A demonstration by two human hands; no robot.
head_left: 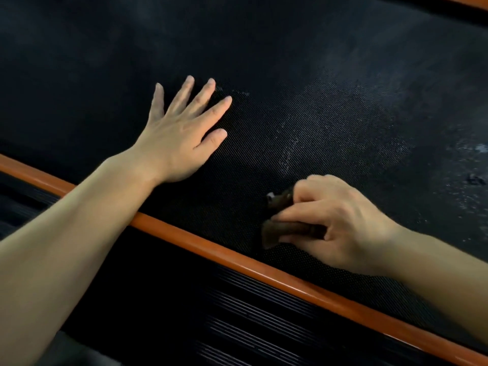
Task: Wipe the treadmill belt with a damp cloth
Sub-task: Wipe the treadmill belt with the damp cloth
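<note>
The black textured treadmill belt (303, 75) fills most of the view, with pale dusty streaks at its middle and right. My left hand (182, 138) lies flat on the belt, fingers straight and spread. My right hand (335, 223) grips a small bunched brown cloth (280, 228) and holds it down on the belt close to the near edge. Most of the cloth is hidden under my fingers.
An orange trim strip (237, 257) runs diagonally along the belt's near edge, under my left forearm. Below it lies the black ribbed side rail (250, 313). Another orange strip (467, 1) shows at the top right corner.
</note>
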